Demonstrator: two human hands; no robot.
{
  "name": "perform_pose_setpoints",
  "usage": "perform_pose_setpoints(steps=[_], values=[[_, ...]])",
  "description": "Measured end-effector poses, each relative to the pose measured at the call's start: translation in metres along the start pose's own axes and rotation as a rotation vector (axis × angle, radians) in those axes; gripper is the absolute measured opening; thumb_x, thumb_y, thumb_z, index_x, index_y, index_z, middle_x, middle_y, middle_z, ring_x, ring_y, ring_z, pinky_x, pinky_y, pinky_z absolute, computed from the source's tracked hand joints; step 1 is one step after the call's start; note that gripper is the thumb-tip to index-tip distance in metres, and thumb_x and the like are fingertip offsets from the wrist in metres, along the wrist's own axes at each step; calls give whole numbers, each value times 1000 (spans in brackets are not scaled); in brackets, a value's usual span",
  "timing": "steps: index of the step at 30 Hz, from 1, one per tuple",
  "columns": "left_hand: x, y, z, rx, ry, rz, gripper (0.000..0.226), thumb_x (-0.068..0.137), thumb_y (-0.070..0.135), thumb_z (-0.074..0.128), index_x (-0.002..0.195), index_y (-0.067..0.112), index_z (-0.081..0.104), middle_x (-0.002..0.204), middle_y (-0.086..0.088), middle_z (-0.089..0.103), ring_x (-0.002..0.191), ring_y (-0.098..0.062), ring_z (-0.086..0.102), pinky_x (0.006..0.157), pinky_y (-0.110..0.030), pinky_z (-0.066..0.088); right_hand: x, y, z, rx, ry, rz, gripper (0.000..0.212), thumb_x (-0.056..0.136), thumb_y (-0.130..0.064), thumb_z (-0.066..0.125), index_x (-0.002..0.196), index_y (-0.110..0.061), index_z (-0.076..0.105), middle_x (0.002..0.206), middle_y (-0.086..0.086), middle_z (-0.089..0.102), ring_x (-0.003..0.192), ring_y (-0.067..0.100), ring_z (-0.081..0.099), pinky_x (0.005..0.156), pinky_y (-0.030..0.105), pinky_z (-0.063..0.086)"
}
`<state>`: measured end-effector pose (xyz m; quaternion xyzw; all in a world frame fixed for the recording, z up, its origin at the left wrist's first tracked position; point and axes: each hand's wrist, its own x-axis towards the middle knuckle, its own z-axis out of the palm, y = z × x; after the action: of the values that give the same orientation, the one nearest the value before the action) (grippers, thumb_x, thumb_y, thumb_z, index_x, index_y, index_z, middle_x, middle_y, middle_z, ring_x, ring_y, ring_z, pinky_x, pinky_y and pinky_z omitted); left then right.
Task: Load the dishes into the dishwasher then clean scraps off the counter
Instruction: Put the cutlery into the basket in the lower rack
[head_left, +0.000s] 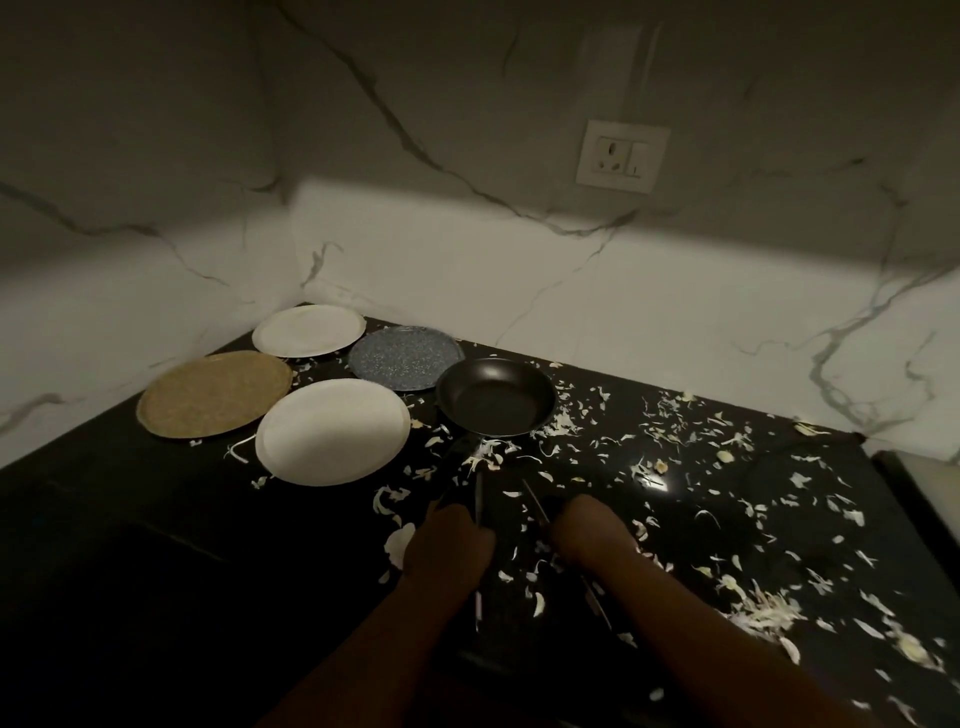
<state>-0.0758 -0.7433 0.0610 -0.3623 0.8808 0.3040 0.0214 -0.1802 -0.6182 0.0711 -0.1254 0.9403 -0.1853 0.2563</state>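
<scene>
A black frying pan (496, 400) sits on the dark counter (779, 519), its handle pointing toward me. Left of it lie a large white plate (332, 431), a tan woven-looking plate (213, 392), a smaller white plate (309, 330) and a blue speckled plate (405, 356). Pale vegetable scraps (675, 431) litter the counter, thickest at the right. My left hand (447, 545) is curled round a thin dark utensil (478, 501) just below the pan handle's end. My right hand (592, 535) grips a second thin utensil (535, 501). Their type is too dark to tell.
Marble walls meet in a corner behind the plates. A wall socket (621, 156) is above the pan. A dark recessed area (130, 597) lies at the lower left. A pale surface (930, 478) begins past the counter's right edge.
</scene>
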Motion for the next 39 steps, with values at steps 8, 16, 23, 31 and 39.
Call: perform_pose_setpoints(steps=[8,16,23,31,39], values=[[-12,63,1,-592,-9,235,18,96,26,48,85,18,59,82,-4,65,75,-18,63,69,-37,53,-50,26,-59,925,450,-108,12,95,-16,51,93,-6,57,85,13,65,67,18,62,56,26,50],[-81,191,52,-1035,-420,231,24,103,19,33,95,16,55,65,-3,42,49,-12,35,41,-18,32,-137,145,-117,1697,631,114,24,101,-19,36,82,-13,50,58,3,45,46,16,41,48,24,35],[-211,277,150,-885,-938,368,32,101,31,39,100,10,64,58,1,38,40,-6,25,36,-14,17,-247,307,-115,1758,990,426,16,96,-10,46,96,-8,61,67,4,53,48,14,39,45,23,33],[-435,324,309,-331,-1208,630,22,93,8,43,89,8,65,56,-5,53,33,-10,37,36,-15,25,-398,506,-50,1812,1204,705,18,90,-8,50,88,1,66,72,14,63,56,23,59,54,29,50],[-587,275,495,209,-1326,693,23,96,15,48,79,11,62,65,-6,64,50,-17,53,48,-22,41,-522,679,111,1932,1181,1208,8,87,-6,61,88,2,60,73,16,57,61,30,58,57,33,53]])
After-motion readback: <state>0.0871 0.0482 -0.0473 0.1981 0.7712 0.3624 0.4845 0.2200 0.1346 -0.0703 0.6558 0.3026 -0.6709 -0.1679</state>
